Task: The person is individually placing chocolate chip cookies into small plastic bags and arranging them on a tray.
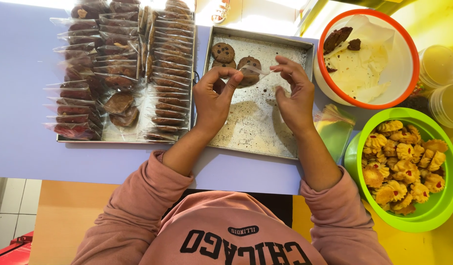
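Observation:
My left hand (214,100) and my right hand (293,95) are raised over a metal baking tray (258,137) and pinch a small clear plastic bag (253,72) between them. A dark chocolate cookie (248,78) sits inside the bag. Two more chocolate cookies (223,52) lie on the tray's far left corner. Crumbs speckle the tray's floor.
To the left a second tray (79,139) holds several rows of bagged cookies (170,64). An orange-rimmed white bowl (366,103) with paper and dark cookie pieces stands far right. Below it, a green bowl (435,211) is full of yellow jam cookies. Clear lidded tubs (440,66) are at the right edge.

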